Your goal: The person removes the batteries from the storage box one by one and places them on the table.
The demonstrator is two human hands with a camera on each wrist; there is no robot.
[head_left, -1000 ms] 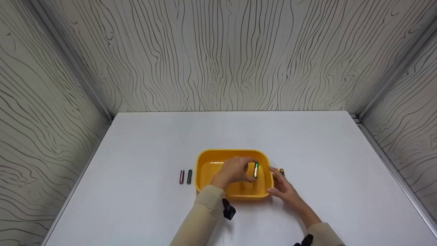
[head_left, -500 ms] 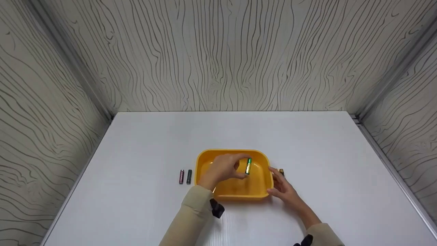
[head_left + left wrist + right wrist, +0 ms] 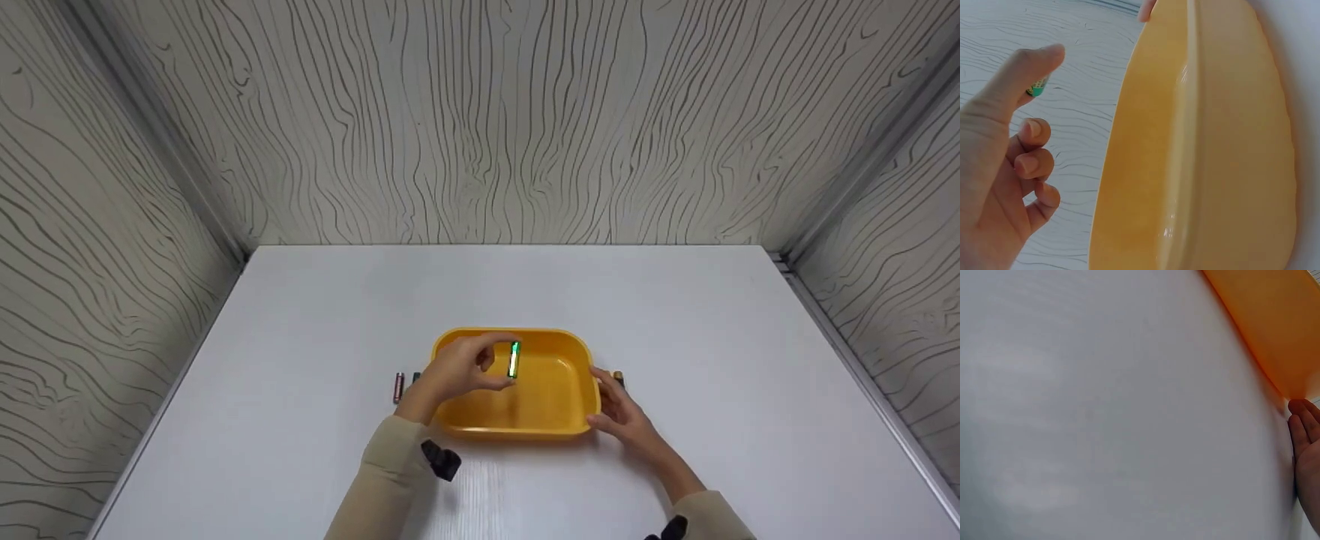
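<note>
My left hand (image 3: 454,369) pinches a shiny green battery (image 3: 514,360) between thumb and fingertip, above the yellow plastic bin (image 3: 551,391). In the left wrist view, only one end of the battery (image 3: 1037,88) shows past the thumb, and the other fingers are loosely bent. At the right end of the bin, my right hand (image 3: 628,421) touches the rim and outer wall, thumb and fingers spread. The right wrist view shows its fingers (image 3: 1298,430) nearly straight against the orange-looking wall (image 3: 1275,320). Inside the bin, the visible floor is bare.
A pinkish-red battery (image 3: 399,388) lies left of the bin, with a dark green battery (image 3: 416,376) beside it, mostly hidden by my left hand. Past my right fingers lies a dark battery with a gold end (image 3: 619,377). The white table (image 3: 322,315) meets patterned walls behind and at the sides.
My left hand has moved left across the bin with the green battery, now covering most of the dark green battery on the table. The right hand and the bin have stayed put.
</note>
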